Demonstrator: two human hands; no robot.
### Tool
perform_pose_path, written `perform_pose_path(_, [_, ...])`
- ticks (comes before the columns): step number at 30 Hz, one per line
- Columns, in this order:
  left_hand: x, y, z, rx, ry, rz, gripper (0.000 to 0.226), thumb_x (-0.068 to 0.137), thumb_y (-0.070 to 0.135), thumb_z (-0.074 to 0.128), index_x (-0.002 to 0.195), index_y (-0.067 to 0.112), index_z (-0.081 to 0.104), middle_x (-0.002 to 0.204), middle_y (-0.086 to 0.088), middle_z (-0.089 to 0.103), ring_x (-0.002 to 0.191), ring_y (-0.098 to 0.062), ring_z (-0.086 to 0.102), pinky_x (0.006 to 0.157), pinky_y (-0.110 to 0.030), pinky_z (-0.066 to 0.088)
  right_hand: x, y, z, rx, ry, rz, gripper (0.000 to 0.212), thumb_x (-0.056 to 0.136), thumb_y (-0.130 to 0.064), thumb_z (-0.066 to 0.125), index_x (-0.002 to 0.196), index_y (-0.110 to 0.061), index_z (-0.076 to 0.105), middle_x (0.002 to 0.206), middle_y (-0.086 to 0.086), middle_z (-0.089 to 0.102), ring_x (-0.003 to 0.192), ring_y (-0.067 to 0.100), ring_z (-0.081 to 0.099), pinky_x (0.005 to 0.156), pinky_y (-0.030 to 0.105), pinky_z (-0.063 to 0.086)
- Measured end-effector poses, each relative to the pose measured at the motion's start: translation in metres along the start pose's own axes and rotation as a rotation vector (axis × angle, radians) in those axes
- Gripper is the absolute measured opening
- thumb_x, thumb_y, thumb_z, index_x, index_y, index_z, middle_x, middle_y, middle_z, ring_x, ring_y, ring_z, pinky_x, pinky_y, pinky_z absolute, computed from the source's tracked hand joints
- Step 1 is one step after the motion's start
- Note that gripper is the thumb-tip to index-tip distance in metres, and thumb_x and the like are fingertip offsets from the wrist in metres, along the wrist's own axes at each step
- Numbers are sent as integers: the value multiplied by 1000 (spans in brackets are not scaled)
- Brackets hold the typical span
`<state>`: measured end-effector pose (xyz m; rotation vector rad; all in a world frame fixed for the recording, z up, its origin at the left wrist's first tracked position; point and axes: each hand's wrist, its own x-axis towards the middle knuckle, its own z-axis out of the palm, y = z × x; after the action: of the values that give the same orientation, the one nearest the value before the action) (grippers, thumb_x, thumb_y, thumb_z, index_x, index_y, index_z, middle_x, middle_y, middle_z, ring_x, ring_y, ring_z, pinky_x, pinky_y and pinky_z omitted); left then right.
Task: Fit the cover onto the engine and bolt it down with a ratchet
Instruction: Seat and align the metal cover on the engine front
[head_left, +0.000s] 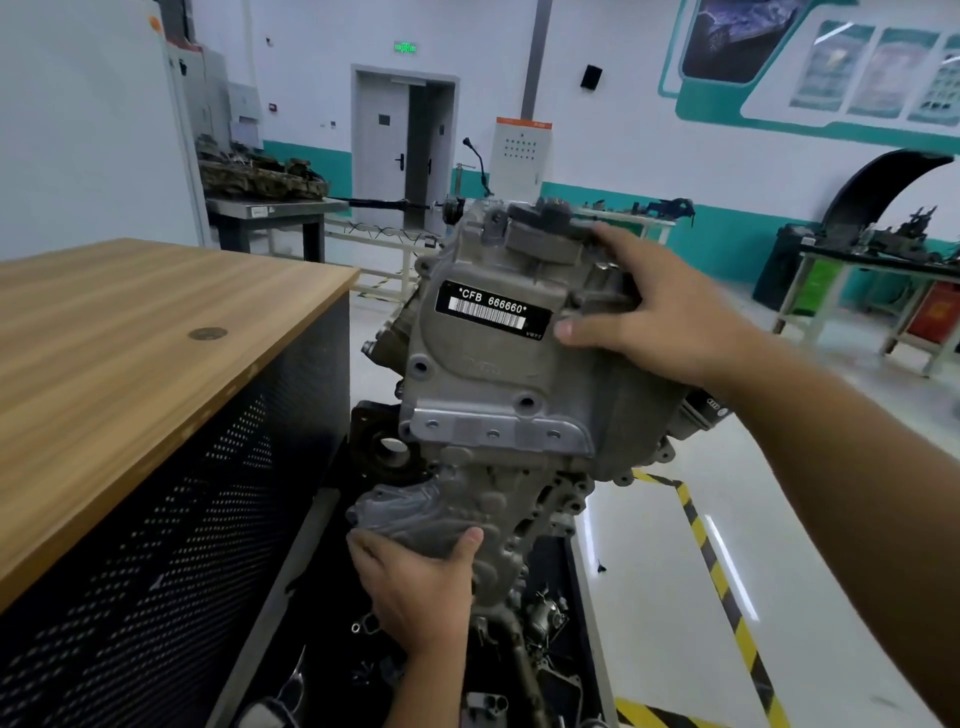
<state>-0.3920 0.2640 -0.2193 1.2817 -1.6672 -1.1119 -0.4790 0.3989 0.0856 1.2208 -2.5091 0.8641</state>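
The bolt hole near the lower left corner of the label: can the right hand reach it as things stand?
Probably yes. The bolt hole lies bare on the cover, nothing over it. But the right hand grips the cover's upper right and would have to let go first.

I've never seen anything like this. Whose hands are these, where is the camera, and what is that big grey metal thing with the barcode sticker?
There is one picture, taken by a camera worn on a person's head, looking forward and down, so the two bare hands are that person's own. The grey cast-metal part is the cover, bearing a black label that reads CFB 666660. The left hand grips its lower end; the right hand holds its upper right side. Behind and below it sits the engine. No bolts show in the cover's holes and no ratchet is in hand. To the left stands a wooden-topped bench; a yellow-black stripe marks the floor.
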Motion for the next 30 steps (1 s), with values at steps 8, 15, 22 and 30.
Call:
perform_pose_path(8, [13,-10,-6,-69,-39,72,136,54,51,94,157,0,22,162,-13,24,144,-34,37,109,-44,41,5,-4,-8,92,-23,96,52,79,-38,84,128,-30,66,103,-18,64,93,6,60,84,33,53])
perform_pose_path(15, [9,-5,-15,-27,-69,54,131,61,49,93,159,3,19,164,-12,23,146,-33,34,109,-44,41,8,-4,-8,17,-20,66,51,80,-46,81,125,-27,65,108,-6,65,97,16,59,77,31,42])
perform_pose_path(22, [33,10,-49,129,-326,17,97,71,35,87,147,3,35,149,-15,41,128,-34,52,102,-42,51,2,-18,-11,-354,88,107,94,68,-72,76,143,-24,47,137,7,57,122,33,54,101,50,47])
perform_pose_path(30, [17,72,-71,-30,-375,228,89,72,47,85,145,19,42,138,-8,51,130,-31,50,105,-51,48,-29,-18,9,-380,274,71,82,80,-58,75,147,-22,44,144,7,53,131,34,50,107,59,42])
